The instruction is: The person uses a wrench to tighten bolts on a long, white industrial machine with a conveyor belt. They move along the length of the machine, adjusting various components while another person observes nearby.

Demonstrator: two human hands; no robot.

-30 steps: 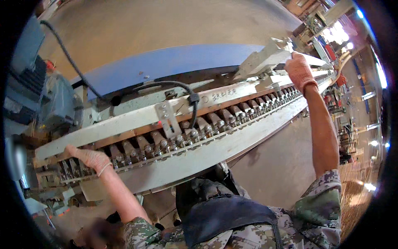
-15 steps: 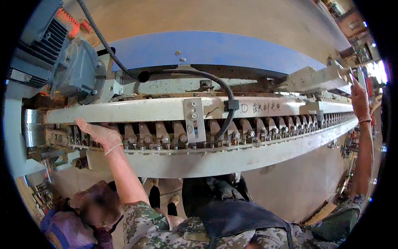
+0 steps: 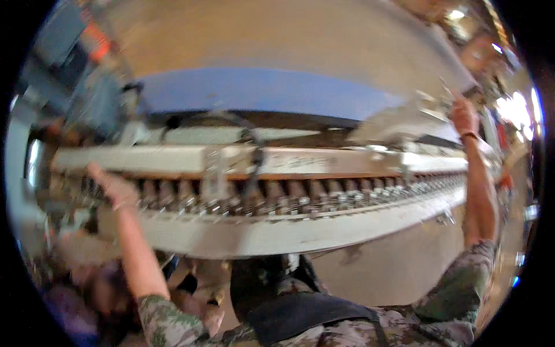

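Note:
A long white machine beam [image 3: 324, 162] runs across the view, with a row of metal spindle heads [image 3: 289, 199] under it and a blue panel [image 3: 266, 92] behind. My left hand [image 3: 115, 188] rests on the spindle row near the beam's left end, fingers spread. My right hand [image 3: 464, 115] reaches up to the right end, against a pale metal bracket [image 3: 399, 124]; blur hides whether it grips it. A black cable [image 3: 254, 156] drops over the beam's middle.
A grey-blue motor housing [image 3: 87, 98] sits at the upper left. Another person [image 3: 104, 289] crouches at the lower left beside my arm. A bare concrete floor [image 3: 393, 266] lies below the beam. Bright shop lights [image 3: 514, 110] show at the far right.
My head has swung, so the beam now sits level and blurred. Both hands stay at the beam's two ends; the right hand appears farther in from the rim.

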